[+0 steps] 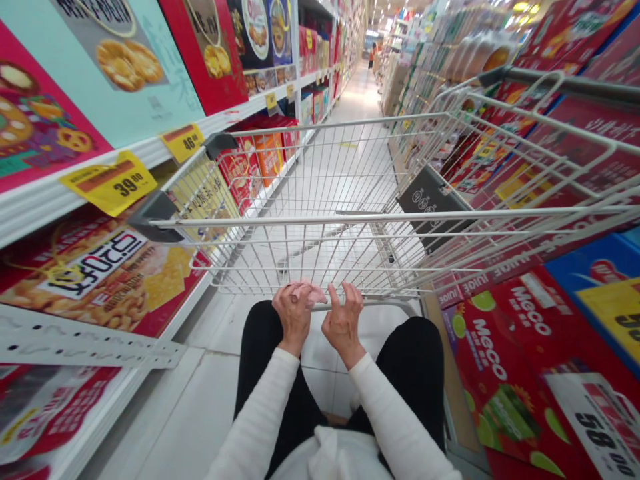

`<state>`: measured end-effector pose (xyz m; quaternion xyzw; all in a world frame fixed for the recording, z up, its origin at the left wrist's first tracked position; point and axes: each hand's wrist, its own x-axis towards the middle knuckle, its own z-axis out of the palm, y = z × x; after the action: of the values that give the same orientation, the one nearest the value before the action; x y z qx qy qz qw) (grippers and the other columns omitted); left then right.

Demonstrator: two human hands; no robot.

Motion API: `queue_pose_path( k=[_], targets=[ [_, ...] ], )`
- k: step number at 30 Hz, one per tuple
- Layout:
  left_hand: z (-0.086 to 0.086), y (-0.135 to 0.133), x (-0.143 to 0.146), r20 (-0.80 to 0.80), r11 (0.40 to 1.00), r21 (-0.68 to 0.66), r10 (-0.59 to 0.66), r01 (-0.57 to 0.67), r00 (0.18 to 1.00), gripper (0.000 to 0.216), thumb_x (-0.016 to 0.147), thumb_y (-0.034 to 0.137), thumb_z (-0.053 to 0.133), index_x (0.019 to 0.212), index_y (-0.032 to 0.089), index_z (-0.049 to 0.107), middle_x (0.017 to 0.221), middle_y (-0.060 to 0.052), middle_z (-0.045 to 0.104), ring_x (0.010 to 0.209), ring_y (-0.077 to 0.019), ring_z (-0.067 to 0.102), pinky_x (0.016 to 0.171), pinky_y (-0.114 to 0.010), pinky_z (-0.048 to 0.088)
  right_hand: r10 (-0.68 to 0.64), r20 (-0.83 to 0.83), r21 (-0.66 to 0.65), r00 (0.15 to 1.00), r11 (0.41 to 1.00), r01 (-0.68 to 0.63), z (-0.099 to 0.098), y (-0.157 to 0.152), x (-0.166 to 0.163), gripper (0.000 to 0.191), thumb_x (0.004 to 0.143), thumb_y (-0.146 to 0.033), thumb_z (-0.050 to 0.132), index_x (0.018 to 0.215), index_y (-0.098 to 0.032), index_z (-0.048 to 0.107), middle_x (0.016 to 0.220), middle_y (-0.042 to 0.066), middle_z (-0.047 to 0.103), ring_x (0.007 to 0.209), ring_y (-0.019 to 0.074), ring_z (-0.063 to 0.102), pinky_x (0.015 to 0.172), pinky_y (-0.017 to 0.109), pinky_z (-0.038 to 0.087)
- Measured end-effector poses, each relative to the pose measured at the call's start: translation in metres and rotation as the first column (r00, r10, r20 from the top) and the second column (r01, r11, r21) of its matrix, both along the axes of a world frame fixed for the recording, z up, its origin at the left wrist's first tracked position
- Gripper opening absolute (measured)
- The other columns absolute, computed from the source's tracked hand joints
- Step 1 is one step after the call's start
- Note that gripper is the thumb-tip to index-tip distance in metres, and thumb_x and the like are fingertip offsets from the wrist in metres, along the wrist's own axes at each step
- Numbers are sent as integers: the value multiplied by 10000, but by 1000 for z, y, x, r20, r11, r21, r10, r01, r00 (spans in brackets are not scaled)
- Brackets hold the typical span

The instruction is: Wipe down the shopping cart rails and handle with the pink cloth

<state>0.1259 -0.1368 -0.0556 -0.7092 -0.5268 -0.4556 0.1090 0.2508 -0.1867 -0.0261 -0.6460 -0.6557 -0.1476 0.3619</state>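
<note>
A pink cloth (311, 293) is bunched under the fingers of my left hand (293, 317), which is closed on it against the lower near bar of the shopping cart (330, 219). Just to the right, my right hand (345, 320) curls its fingers over the same bar, its index finger a little apart from the others. The cart's wire basket stretches ahead of both hands, and the floor shows through its mesh. A grey panel (433, 207) with white symbols hangs on the cart's right side. What lies under my fingertips is partly hidden.
Shelves of boxed snacks with yellow price tags (113, 183) stand close on the left. Stacked red drink cartons (505, 347) crowd the right side. My knees (415, 353) are bent below the cart. A tiled aisle (360, 93) runs ahead, with a person (371, 57) far off.
</note>
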Motion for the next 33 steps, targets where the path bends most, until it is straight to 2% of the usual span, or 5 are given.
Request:
queue_pose_path(
  k=[6,14,23,31,33],
  targets=[
    [31,20,-2,165,983,144,93,-117,982,217,961,337,528,978,254,729,1096,-105,510,1187,-279,442,1063,-477,379,92,36,-265,995,961,-80,-11,4,3,708,764,-32,525,1450,-205,520,1447,144,545,1457,320,348,1217,586,204],
    [-2,9,-7,113,997,-25,70,-68,991,235,970,250,493,1061,225,709,1126,-118,541,1184,-254,469,1041,-444,390,108,55,-249,993,964,-91,-17,7,9,697,783,-37,528,1458,-209,520,1432,130,558,1431,295,376,1227,537,229],
    [75,36,-6,283,979,185,27,-82,959,298,996,424,459,1009,222,678,1110,-112,478,1175,-276,428,1095,-508,350,111,69,-210,991,973,-94,-18,6,10,695,780,-23,516,1447,-217,532,1375,119,590,1385,276,416,1219,522,248],
    [11,10,-9,127,1000,16,12,-14,992,219,929,208,487,1016,234,686,1081,-97,506,1162,-260,460,1038,-452,389,120,98,-175,988,979,-102,-11,6,11,627,755,-26,541,1361,-174,602,1338,131,645,1332,280,481,1191,502,287],
    [9,7,-14,163,997,61,45,-56,986,237,933,203,452,1050,208,659,1106,-112,497,1153,-264,465,1019,-458,407,121,82,-102,989,988,-113,-3,5,11,553,759,-21,529,1284,-156,638,1258,120,698,1225,247,560,1176,472,314]
  ],
)
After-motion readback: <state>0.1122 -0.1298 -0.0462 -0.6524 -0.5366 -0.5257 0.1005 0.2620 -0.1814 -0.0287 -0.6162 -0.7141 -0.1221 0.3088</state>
